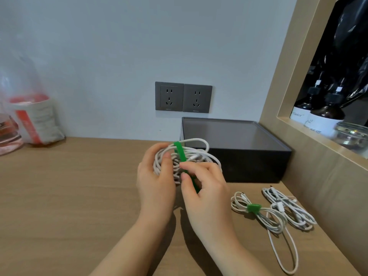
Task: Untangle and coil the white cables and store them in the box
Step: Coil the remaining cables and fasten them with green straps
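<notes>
Item in hand: white cable coil, held up at centre frame, just in front of the box's left corner.
Left hand: fingers curled round the coil's left side, thumb pressed across the loops.
Right hand: thumb and forefinger pinch the green strap, which runs over the coil from top to bottom; the other fingers are loosely bent.
Step in hand: binding the coil, by my judgement.
Method: I should keep my left thumb on the loops so none spring out, draw the strap snug across the middle of the coil, and fasten it on itself without crushing the cable.
Container, dark grey box: right of centre, against the wall; no cable shows in it. I cannot tell whether its flat grey top is a lid or the floor.
Awaiting storage, tied bundle: lower right on the wooden table, cinched by its own green strap.
Awaiting coiling, loose bundle: just right of the tied one, no strap visible on it.
Container, glass jar: right edge, in the wall niche; contents unclear.
</notes>
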The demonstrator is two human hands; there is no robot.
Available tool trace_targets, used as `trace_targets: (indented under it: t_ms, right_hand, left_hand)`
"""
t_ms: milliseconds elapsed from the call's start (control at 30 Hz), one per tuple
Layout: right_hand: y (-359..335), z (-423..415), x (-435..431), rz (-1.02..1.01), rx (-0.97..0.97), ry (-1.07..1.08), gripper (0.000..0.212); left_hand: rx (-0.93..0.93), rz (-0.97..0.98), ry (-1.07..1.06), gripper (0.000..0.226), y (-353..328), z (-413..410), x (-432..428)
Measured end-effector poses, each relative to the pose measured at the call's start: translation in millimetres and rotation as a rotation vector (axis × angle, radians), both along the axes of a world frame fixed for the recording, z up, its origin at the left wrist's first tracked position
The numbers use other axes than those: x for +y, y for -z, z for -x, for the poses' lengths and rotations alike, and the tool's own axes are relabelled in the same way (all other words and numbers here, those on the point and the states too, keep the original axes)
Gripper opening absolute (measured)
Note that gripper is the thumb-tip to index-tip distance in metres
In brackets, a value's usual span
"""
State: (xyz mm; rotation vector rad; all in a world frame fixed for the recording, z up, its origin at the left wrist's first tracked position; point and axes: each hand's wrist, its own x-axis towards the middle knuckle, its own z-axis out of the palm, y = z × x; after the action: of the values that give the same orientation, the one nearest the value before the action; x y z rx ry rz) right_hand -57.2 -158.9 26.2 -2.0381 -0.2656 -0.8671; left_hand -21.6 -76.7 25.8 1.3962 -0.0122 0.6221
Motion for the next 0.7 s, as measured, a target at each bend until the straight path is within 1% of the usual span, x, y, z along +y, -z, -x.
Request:
trace_targets:
  t_ms: [67,133,167,233,267,333,400,467,600,667,700]
  right_hand:
    - [1.2,1.3,0.8,-0.041,0.012,-0.059,0.025]
    - [0.4,4.9,2.7,-0.070,0.065,-0.136,0.028]
    - [-1.9,6.8,3.6,-0.094,0.116,-0.183,0.029]
    - [-7.7,9.3,5.1,-0.156,0.285,-0.254,0.033]
    - [-10.0,9.8,4.4,-0.173,0.375,-0.267,0.034]
    - [-12.4,8.6,1.5,-0.168,0.513,-0.271,0.026]
    - [-12.8,5.9,-2.1,-0.183,0.618,-0.299,0.015]
    - [-11.9,3.5,-5.3,-0.185,0.694,-0.333,0.013]
    - [-12.1,0.0,-8.3,-0.222,0.774,-0.332,0.007]
    - [-10.3,-4.1,-11.2,-0.161,0.746,-0.270,0.007]
    - [-10.6,-5.4,-13.2,-0.141,0.730,-0.243,0.010]
  left_hand:
    - [0.090,0.219,-0.004,0.025,-3.3,-2.6,5.0]
    - [0.166,0.389,0.005,0.022,-7.0,-5.0,11.1]
    - [0.190,0.452,0.007,0.021,-8.9,-5.7,13.9]
    - [0.226,0.526,0.006,0.019,-12.2,-6.4,18.3]
    - [0.235,0.544,0.011,0.019,-13.8,-6.2,19.9]
    - [0.242,0.559,0.023,0.020,-16.7,-5.2,22.9]
    - [0.251,0.557,0.034,0.019,-18.6,-4.4,24.9]
    - [0.269,0.557,0.055,0.017,-21.0,-2.8,25.4]
    - [0.311,0.573,0.160,0.019,-23.7,-0.2,24.1]
    - [0.340,0.565,0.250,0.021,-24.3,-0.5,23.1]
    - [0.352,0.551,0.290,0.023,-24.7,-0.4,22.3]
